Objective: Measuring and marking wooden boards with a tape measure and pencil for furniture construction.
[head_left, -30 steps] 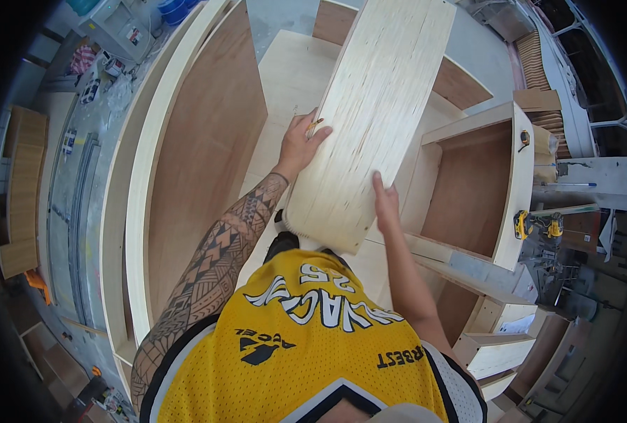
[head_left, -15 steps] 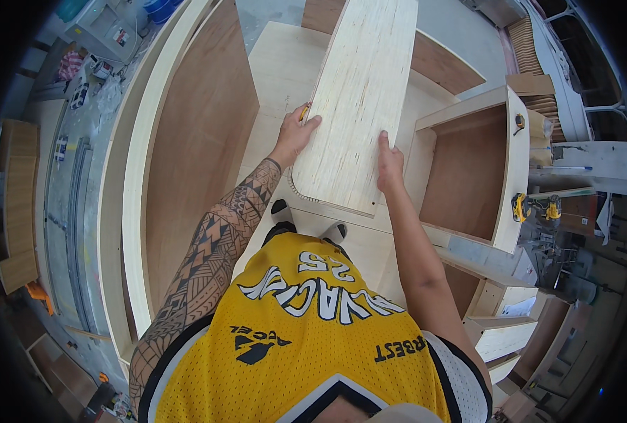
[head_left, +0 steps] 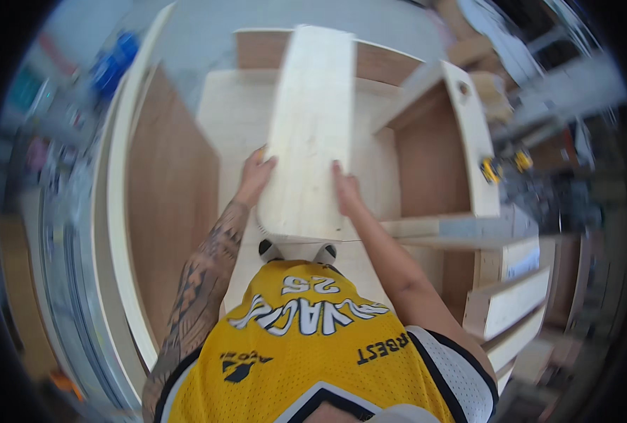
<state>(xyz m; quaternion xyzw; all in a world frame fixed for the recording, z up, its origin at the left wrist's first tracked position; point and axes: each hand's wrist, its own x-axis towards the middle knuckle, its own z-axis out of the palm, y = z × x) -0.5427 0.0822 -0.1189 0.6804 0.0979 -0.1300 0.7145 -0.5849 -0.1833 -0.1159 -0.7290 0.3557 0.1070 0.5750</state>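
A long, pale plywood panel (head_left: 310, 127) stretches away from me, held by its two long sides. Its near left corner is rounded, with a ridged edge under it. My left hand (head_left: 257, 175) is closed on the left side, thumb on top; a small yellow-orange item (head_left: 261, 151) shows at its fingers, too blurred to name. On the right side, my right hand (head_left: 346, 190) grips the panel with its thumb along the edge and its other fingers mostly hidden. Below lies a wide pale board (head_left: 232, 106), and my feet (head_left: 325, 252) are just short of the panel's near end.
Tall wooden panels (head_left: 169, 204) stand on my left. To the right is an open wooden cabinet frame (head_left: 433, 162) with a yellow power tool (head_left: 491, 170) at its outer edge. Drawer-like boxes (head_left: 511, 303) sit nearer right. A brown-faced board (head_left: 391, 63) stands behind.
My view has shifted, so the panel's far end now shows and the panel lies straighter ahead. Both hands keep their hold on it. The picture is more blurred.
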